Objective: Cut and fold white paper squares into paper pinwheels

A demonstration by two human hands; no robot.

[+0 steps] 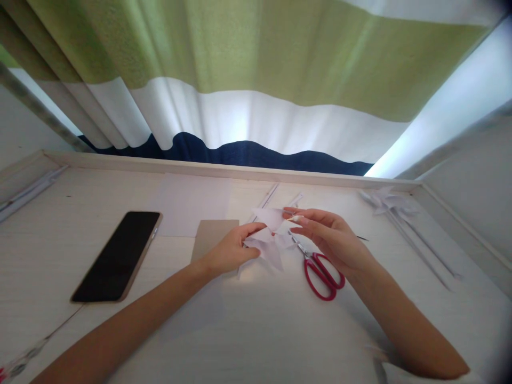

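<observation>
A white folded-paper pinwheel (269,248) is held above the table, its pointed blades spread. My left hand (234,248) pinches it from the left between thumb and fingers. At its right side is my right hand (330,232), fingers drawn together around something small and pale by the upper blade; I cannot make out what. Scissors with red handles (325,276) lie below my right hand, blades pointing toward the pinwheel. A thin dark tip (362,238) shows just right of that hand. Behind my left hand lies a brown-grey card (214,234).
A black-screened phone (118,256) lies at left, beside a white paper sheet (192,200). Thin paper sticks (269,196) lie behind the pinwheel. More pinwheels (390,202) on sticks rest at right. A striped curtain (256,58) hangs behind the table's raised back edge (224,169).
</observation>
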